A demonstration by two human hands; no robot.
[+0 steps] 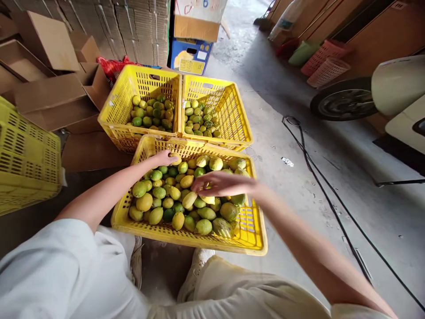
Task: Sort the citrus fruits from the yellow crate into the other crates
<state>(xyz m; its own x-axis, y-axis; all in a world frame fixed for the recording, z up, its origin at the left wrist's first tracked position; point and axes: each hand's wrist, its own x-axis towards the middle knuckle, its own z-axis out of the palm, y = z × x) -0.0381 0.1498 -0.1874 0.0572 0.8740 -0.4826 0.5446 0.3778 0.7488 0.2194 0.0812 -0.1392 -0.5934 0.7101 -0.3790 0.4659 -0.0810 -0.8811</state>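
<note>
In front of me a yellow plastic crate (186, 241) holds many green and yellow lemons (178, 220). My left hand (163, 158) is over the crate's far left part, its fingers closed around a yellow lemon (175, 157). Over the right half of the same crate, my right hand (217, 183) hangs palm down, fingers bent and apart, just above the fruit. It is slightly blurred, and no lemon shows in its grasp; the underside of the palm is hidden.
Behind stand two more yellow crates, left (113, 128) and right (241, 110), each partly filled with green fruit. Cardboard boxes (49, 95) and another yellow crate (28, 155) lie left. A black cable (318, 186) crosses the floor at right, near a wheeled vehicle (345, 99).
</note>
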